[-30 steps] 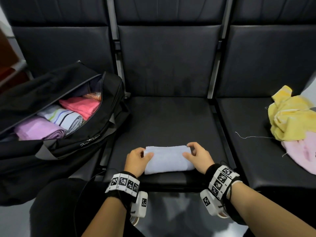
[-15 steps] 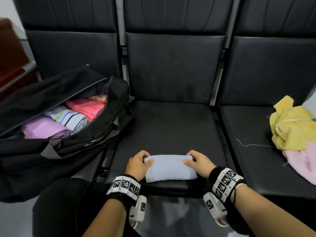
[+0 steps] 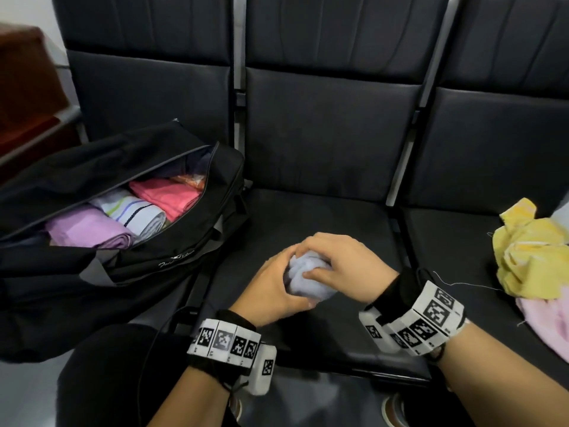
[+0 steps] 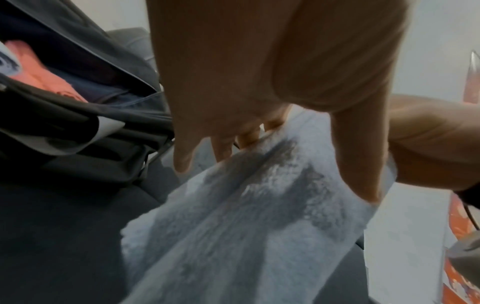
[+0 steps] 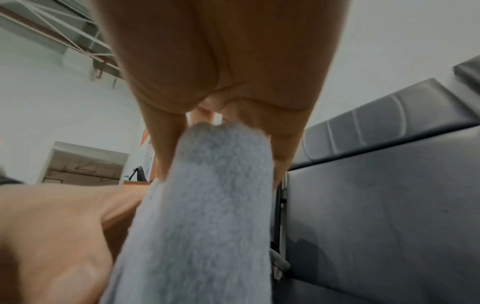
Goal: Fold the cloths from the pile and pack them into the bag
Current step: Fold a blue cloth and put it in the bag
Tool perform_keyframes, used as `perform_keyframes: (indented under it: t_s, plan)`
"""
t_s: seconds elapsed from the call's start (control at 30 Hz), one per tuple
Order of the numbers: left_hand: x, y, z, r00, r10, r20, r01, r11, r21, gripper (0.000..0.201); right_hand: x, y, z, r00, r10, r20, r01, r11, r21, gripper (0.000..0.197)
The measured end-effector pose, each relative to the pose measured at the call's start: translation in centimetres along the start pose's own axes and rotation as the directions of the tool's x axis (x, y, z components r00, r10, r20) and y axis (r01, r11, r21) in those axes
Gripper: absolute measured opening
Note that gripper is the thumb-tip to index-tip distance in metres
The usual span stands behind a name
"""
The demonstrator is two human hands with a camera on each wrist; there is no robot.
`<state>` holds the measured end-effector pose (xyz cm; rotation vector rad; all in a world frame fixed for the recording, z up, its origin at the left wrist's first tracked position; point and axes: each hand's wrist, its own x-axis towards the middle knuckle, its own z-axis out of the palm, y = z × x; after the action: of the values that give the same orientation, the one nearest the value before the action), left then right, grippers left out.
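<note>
both hands meet over the middle seat (image 3: 308, 217) — the left hand (image 3: 271, 288) and the right hand (image 3: 345, 266) wrap their fingers round a pale blue cloth (image 3: 303, 278), bunched small between the palms, above the cushion. to the left, an open black bag (image 3: 172, 241) holds folded cloths. on the right seat lies a pile — yellow cloth (image 3: 529, 248) over pink cloth (image 3: 545, 322).

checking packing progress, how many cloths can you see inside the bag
3 clearly, side by side in the black bag: purple cloth nearest, striped white cloth in the middle, pink cloth beyond it. An orange scrap behind may be another; more could be hidden.
</note>
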<state>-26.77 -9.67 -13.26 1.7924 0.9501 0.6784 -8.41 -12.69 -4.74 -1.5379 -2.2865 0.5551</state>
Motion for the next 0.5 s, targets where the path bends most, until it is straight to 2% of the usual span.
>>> perform_keyframes:
  t_s: [0.07,0.2,0.3,0.37,0.4,0.47,0.5]
  plan:
    - [-0.3,0.4,-0.7,1.000,-0.015,-0.009,0.015,0.999,0.046,0.074,0.6,-0.7,-0.3,0.999,-0.034,0.001,0.034,0.999,-0.001,0.025]
    - [-0.7,0.7,-2.0,0.998,-0.042,-0.035,0.042,0.999,0.001,0.062,2.2,-1.9,-0.1,0.997,-0.068,-0.033,0.070,0.997,0.041,0.027]
    - [-0.9,0.4,-3.3,0.995,-0.046,-0.093,0.043,0.998,-0.036,0.051,3.2,-2.4,1.0,0.970,-0.035,-0.239,0.087,0.973,0.212,0.046]
    - [-1.2,0.0,-4.4,0.981,-0.062,-0.182,0.041,0.992,-0.119,0.048,3.6,-2.4,2.2,0.916,0.083,-0.394,0.081,0.920,0.384,0.065]
    - [-1.3,-0.2,-5.1,0.972,-0.077,-0.223,0.039,0.985,-0.168,0.048,3.9,-2.2,2.8,0.900,0.155,-0.407,0.058,0.884,0.464,0.073]
    - [-1.6,-0.2,-6.5,0.952,-0.103,-0.288,0.027,0.966,-0.257,0.045,4.6,-2.1,4.0,0.935,0.243,-0.258,-0.033,0.784,0.619,0.086]
    - [-1.7,-0.1,-7.3,0.946,-0.112,-0.306,0.015,0.953,-0.304,0.045,5.1,-2.2,4.6,0.962,0.231,-0.148,-0.075,0.741,0.667,0.088]
